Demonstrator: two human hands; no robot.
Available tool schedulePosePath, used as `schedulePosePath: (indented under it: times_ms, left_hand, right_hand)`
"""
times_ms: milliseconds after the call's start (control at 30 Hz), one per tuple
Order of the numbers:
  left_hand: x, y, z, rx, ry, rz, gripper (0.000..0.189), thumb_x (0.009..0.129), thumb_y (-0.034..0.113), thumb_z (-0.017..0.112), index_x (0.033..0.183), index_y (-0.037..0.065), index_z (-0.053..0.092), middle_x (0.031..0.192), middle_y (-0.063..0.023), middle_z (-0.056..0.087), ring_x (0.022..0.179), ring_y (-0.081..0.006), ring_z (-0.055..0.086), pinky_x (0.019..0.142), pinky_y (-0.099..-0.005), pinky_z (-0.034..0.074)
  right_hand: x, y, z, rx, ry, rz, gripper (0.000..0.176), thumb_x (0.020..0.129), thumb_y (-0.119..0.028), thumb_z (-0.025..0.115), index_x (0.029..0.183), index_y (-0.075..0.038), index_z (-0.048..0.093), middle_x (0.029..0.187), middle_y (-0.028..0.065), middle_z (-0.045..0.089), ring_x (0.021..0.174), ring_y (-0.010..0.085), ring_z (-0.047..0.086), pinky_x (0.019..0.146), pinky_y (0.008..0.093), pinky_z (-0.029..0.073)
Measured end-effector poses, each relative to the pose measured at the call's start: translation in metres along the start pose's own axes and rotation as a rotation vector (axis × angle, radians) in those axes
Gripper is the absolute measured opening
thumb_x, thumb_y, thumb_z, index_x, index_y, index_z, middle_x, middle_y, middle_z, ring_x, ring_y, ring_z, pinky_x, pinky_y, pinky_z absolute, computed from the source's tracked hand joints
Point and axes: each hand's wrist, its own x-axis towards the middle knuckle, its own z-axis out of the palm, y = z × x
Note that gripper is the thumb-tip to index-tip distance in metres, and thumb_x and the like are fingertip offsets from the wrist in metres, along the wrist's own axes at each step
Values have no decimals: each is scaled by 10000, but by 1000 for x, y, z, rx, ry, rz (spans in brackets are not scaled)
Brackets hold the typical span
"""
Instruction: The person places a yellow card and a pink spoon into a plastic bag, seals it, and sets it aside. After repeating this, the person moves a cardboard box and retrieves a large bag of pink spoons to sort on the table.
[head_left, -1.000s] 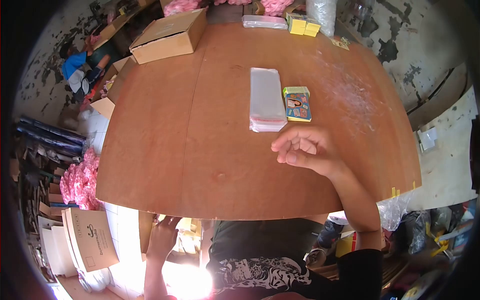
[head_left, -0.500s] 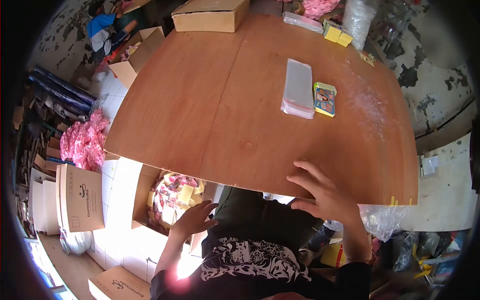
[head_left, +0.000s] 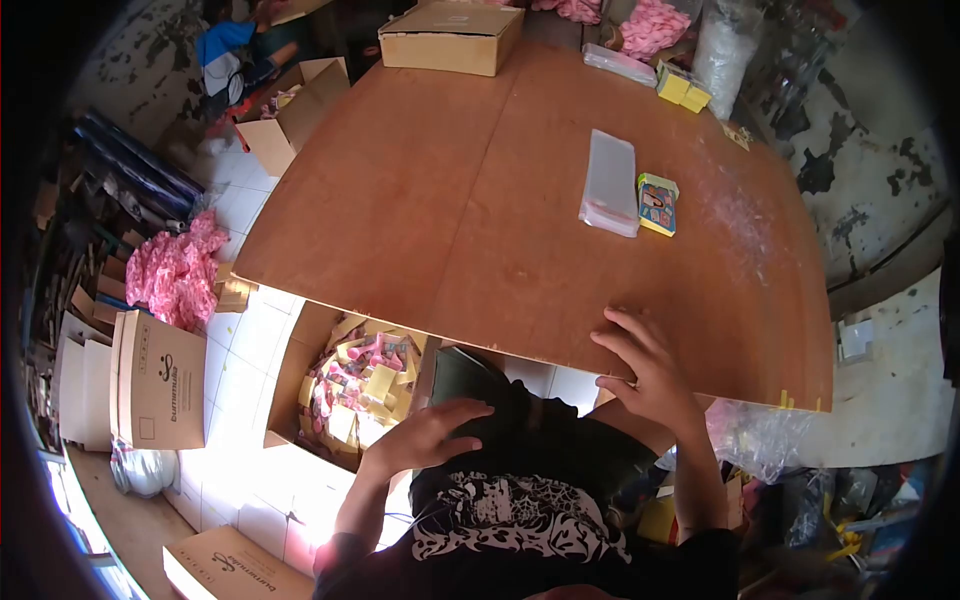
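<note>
My right hand (head_left: 650, 365) rests at the near edge of the brown wooden table (head_left: 400, 220), fingers spread over the top and thumb at the rim. It holds nothing. Over my lap is my left hand (head_left: 425, 437), empty, with the thumb apart from the fingers. Farther up the table lies a stack of clear plastic sleeves (head_left: 610, 180). Right beside it sits a small stack of colourful printed cards (head_left: 657, 205) with yellow sides. To the left of my legs, an open carton (head_left: 287, 405) holds many small pink and yellow packets (head_left: 365, 385).
A closed cardboard box (head_left: 450, 45) stands at the table's far edge. Yellow small boxes (head_left: 684, 88) and a plastic-wrapped roll (head_left: 725, 60) are at the far right. Pink plastic (head_left: 178, 270) and cartons (head_left: 160, 380) stand on the left floor. Another person (head_left: 228, 65) is at the far left.
My left hand has moved right and inward over my lap. My right hand stays at the table edge, shifted slightly. The view has turned a little, and the sleeves and cards lie as before.
</note>
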Motion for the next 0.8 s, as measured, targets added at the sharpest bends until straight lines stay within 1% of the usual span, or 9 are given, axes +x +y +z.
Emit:
schedulePosePath:
  times_ms: [33, 167, 267, 367, 500, 567, 667, 733, 800]
  left_hand:
    - [2, 10, -3, -65, 26, 112, 452, 858, 188, 673, 1271, 67, 536, 1258, -165, 560, 1126, -341, 564, 947, -396, 467]
    - [5, 54, -35, -164, 56, 213, 382, 835, 134, 692, 1198, 61, 596, 1187, -134, 619, 1076, -324, 600, 928, -395, 489]
    - [2, 71, -58, 33, 190, 349, 306, 803, 121, 721, 1097, 71, 656, 1064, -75, 685, 979, -286, 648, 916, -390, 512]
    - [2, 75, -84, 162, 152, 386, 280, 790, 125, 731, 1062, 92, 672, 1047, -62, 688, 947, -273, 654, 885, -386, 525]
    - [30, 83, -140, 263, 128, 286, 228, 776, 86, 739, 998, 62, 691, 941, -71, 700, 854, -236, 656, 775, -345, 520]
    - [62, 70, -175, 334, 154, 344, 207, 806, 76, 707, 1008, 38, 680, 934, -103, 689, 816, -254, 664, 732, -343, 520]
    - [111, 40, -218, 286, 265, 300, 209, 827, 72, 677, 1028, 17, 661, 927, -131, 676, 810, -300, 663, 725, -360, 519]
    - [137, 19, -242, 251, 234, 62, 230, 833, 68, 661, 1056, 11, 645, 1002, -157, 659, 917, -334, 646, 775, -381, 509]
    - [159, -3, -254, 343, 220, 124, 235, 839, 83, 654, 1063, 15, 643, 1029, -160, 651, 961, -339, 630, 806, -393, 501]
  right_hand:
    - [0, -1, 0, 9, 7, 2, 492, 709, -181, 763, 1163, -70, 610, 1359, 122, 473, 1284, 337, 421, 1119, 518, 263]
    - [1, 1, -1, 34, 3, -17, 487, 709, -172, 748, 1167, -83, 608, 1364, 124, 454, 1263, 347, 423, 1106, 530, 275]
    - [0, 2, 1, 48, 17, -25, 475, 705, -189, 756, 1145, -74, 618, 1358, 121, 463, 1259, 342, 430, 1109, 524, 272]
    - [0, 1, 2, 46, 38, -20, 478, 699, -195, 763, 1140, -76, 622, 1348, 116, 477, 1258, 342, 431, 1112, 517, 273]
    - [3, -5, 0, 65, 15, 52, 483, 686, -181, 775, 1134, -83, 626, 1336, 111, 489, 1255, 340, 434, 1112, 513, 280]
    - [6, -6, 0, 76, 17, 79, 476, 670, -143, 782, 1117, -86, 629, 1334, 100, 490, 1245, 343, 441, 1112, 515, 284]
    - [10, -3, -1, 53, 3, 68, 486, 645, -131, 797, 1102, -93, 635, 1324, 102, 493, 1231, 347, 453, 1098, 527, 294]
    - [13, 0, -1, 52, 4, 53, 500, 630, -139, 808, 1098, -97, 637, 1318, 105, 494, 1224, 350, 457, 1089, 534, 300]
    - [14, 8, 0, 6, 8, 15, 506, 609, -193, 826, 1073, -113, 641, 1299, 119, 498, 1209, 343, 475, 1046, 536, 336]
